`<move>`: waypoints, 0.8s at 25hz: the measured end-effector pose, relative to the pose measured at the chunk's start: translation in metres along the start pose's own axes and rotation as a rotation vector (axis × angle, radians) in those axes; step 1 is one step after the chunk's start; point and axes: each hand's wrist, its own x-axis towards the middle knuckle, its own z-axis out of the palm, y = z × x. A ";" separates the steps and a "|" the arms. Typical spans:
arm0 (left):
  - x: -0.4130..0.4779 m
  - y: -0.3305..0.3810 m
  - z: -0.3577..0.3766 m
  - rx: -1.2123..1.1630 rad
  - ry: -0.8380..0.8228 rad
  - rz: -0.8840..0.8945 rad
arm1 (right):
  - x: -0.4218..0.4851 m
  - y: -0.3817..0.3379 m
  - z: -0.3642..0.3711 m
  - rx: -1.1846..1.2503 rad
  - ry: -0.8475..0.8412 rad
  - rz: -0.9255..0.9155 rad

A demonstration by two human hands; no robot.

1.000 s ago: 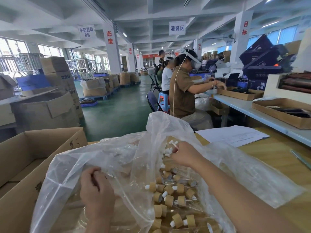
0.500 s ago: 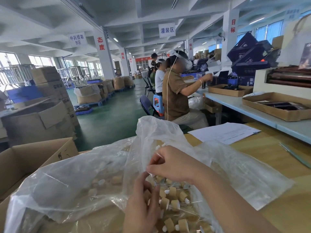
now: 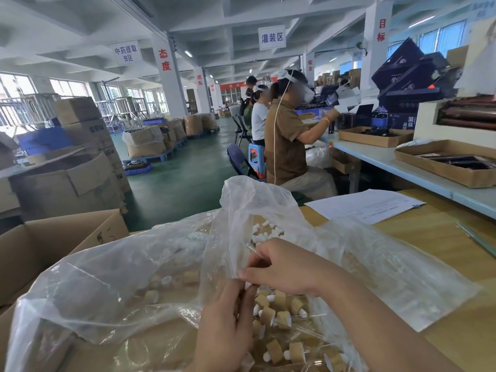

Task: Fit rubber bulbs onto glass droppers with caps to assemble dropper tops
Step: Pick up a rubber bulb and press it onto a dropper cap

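Over an open plastic bag (image 3: pixel 134 285) on the wooden surface (image 3: pixel 429 237), we see two hands meet near the middle of the scene. The right hand (image 3: pixel 287 267) has its fingers curled tight, pinching a thin glass dropper (image 3: pixel 250 247) whose tube pokes up and left past the knuckles. The left hand (image 3: pixel 228 320), rising from the near edge, closes its fingertips on a small white bulb (image 3: pixel 246 285) just under the right hand's fingertips; we cannot tell whether the two parts touch. Inside the bag, just right of the left hand, lies a heap of dropper tops (image 3: pixel 276 312) with tan caps. Loose bulbs (image 3: pixel 260 234) sit farther back in the bag. A cardboard box (image 3: pixel 53 242) stands at left, a sheet of paper (image 3: pixel 365 205) lies far right, and a seated worker (image 3: pixel 287 146) sits beyond.
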 end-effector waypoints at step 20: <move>-0.001 -0.006 -0.002 -0.047 -0.140 -0.018 | -0.014 0.005 -0.030 -0.325 -0.251 0.103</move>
